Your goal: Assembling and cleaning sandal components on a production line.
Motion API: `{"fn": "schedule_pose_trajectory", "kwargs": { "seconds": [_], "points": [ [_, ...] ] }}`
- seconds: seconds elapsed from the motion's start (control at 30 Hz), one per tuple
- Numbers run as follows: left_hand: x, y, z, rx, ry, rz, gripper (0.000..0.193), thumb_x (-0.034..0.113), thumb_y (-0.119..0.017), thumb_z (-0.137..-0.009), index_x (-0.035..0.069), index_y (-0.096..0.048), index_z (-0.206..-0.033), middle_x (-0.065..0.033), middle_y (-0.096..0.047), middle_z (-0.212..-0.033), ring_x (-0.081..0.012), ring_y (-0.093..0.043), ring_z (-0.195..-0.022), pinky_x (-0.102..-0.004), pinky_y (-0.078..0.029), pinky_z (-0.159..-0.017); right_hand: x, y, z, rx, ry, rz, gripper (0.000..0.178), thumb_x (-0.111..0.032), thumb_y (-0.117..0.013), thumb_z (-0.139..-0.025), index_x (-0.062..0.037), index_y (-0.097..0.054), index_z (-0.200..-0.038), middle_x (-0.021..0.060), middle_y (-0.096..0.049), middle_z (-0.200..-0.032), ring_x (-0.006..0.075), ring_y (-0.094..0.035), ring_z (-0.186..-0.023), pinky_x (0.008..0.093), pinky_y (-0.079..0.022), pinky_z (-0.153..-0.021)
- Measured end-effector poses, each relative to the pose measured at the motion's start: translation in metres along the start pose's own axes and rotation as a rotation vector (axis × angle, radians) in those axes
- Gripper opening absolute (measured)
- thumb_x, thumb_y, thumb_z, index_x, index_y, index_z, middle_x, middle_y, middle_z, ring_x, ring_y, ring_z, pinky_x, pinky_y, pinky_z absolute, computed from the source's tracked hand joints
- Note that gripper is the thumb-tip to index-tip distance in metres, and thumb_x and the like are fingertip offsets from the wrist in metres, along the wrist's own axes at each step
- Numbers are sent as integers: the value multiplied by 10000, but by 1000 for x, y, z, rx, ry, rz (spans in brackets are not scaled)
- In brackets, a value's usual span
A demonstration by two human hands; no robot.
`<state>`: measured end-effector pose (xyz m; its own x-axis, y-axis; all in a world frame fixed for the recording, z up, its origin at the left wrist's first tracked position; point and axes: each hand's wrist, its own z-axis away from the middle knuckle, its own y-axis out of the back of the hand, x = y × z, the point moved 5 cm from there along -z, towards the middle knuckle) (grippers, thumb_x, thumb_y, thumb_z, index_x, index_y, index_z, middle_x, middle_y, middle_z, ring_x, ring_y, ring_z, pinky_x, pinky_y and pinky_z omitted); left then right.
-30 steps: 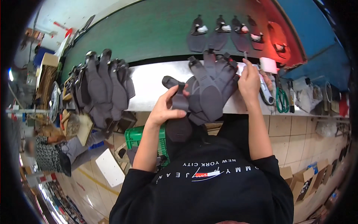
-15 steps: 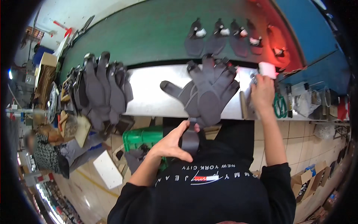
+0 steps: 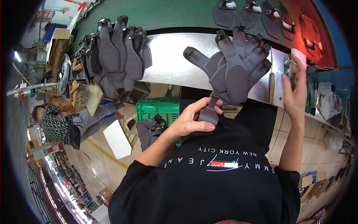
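My left hand (image 3: 188, 119) holds a dark grey sandal sole (image 3: 209, 115) in front of my chest, thumb on the near side and fingers around the far side. At the right end of the metal worktop (image 3: 167, 52), my right hand (image 3: 296, 91) has its thumb and fingers round a small shiny grey metal piece (image 3: 288, 68), whose kind I cannot make out. Its fingertips reach a white block (image 3: 299, 56). Between my hands, a fanned stack of dark grey sandal soles (image 3: 236, 80) with narrow black-tipped ends lies on the worktop.
More soles (image 3: 112, 56) are heaped at left. Sandals (image 3: 274, 20) stand in a row on the green belt (image 3: 167, 15), one lit red. A wooden-handled tool (image 3: 272, 87) lies near my right hand. A green crate (image 3: 158, 106) stands below; a person (image 3: 56, 125) bends at far left.
The view has shifted, so the worktop sits higher and further right. My right hand has closed round the metal piece beside the white block. My left hand has raised the sole slightly and turned it.
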<state>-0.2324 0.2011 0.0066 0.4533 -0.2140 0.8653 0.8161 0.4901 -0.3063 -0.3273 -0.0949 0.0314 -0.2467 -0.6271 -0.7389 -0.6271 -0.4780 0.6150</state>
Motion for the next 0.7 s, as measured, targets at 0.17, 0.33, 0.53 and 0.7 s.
{"fn": "schedule_pose_trajectory", "kwargs": {
  "seconds": [0.17, 0.33, 0.53, 0.7],
  "points": [
    [0, -6, -5, 17, -97, -112, 640, 176, -772, -712, -12, -508, -1265, -56, -597, -1112, -123, -568, -951, -267, -443, -870, -66, -49, 58, -814, -408, -698, 503, -60, -528, -903, -81, -469, -1402, 13, -610, -927, 47, -509, -693, 200, -421, -583],
    [2, -12, -5, 38, -96, -286, 578, 229, -788, -731, -17, -548, -1197, -71, -613, -1038, -137, -573, -928, -280, -448, -842, -74, -71, 82, -915, -450, -824, 510, -74, -540, -902, -81, -451, -1404, -8, -584, -782, 23, -458, -572, 172, -373, -520],
    [9, -13, -3, 91, -244, -521, 577, 276, -778, -736, -50, -554, -1155, -129, -609, -1000, -204, -598, -901, -311, -468, -818, -74, -74, 86, -925, -473, -853, 457, -59, -562, -897, -69, -487, -1347, -26, -566, -760, 20, -455, -569, 174, -361, -509],
    [10, -14, -4, 80, -250, -541, 591, 281, -775, -725, -54, -551, -1158, -137, -607, -1005, -224, -605, -893, -320, -472, -820, -72, -73, 86, -933, -475, -830, 452, -49, -564, -898, -67, -490, -1343, -21, -569, -771, 22, -458, -573, 178, -366, -510]
  ]
}}
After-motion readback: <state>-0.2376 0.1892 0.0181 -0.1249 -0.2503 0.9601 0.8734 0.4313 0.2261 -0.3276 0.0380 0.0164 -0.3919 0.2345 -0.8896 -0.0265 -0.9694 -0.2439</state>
